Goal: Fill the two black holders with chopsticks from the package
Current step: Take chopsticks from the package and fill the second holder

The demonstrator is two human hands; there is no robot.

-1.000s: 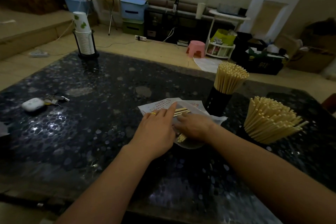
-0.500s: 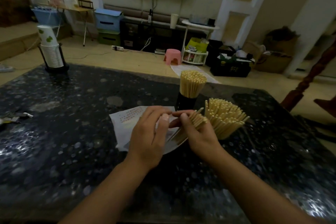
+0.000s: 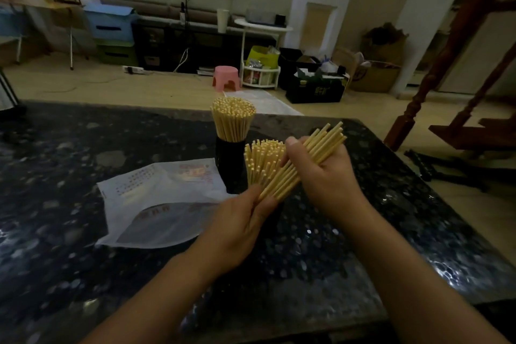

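Both hands hold one chopstick bundle (image 3: 303, 160): right hand (image 3: 321, 173) wrapped around its middle, left hand (image 3: 240, 220) pinching its low end. Its long axis points to 1 o'clock; the nearer holder (image 3: 275, 212) stands directly under, at 6.

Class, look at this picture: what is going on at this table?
A person holds a loose bundle of chopsticks in both hands: right hand round its middle, left hand at its lower end. It slants over the near holder's chopsticks. The far black holder is already full. The package lies flat on the table.
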